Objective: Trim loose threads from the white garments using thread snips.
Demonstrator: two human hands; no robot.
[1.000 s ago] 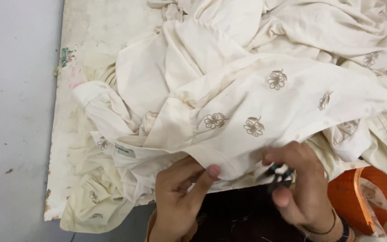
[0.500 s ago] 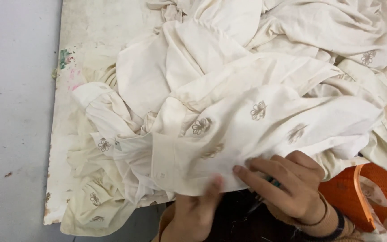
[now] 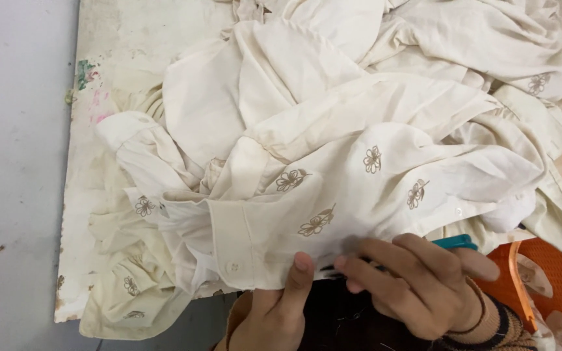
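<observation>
Worn white table (image 3: 99, 58); your left hand (image 3: 274, 312) pinches the cream shirt (image 3: 281, 240) hem at 12 o'clock, right hand (image 3: 417, 286) curled around a teal tool (image 3: 455, 242) beside it.

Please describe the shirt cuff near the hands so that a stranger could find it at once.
On the worn white table lies a heap of cream garments. At its near edge, by the left hand, is the cuff: a flat stitched band with one small button.

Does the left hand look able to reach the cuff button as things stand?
Probably yes: the left hand already pinches the cuff's lower edge, and the button lies uncovered just beside its thumb.
</observation>
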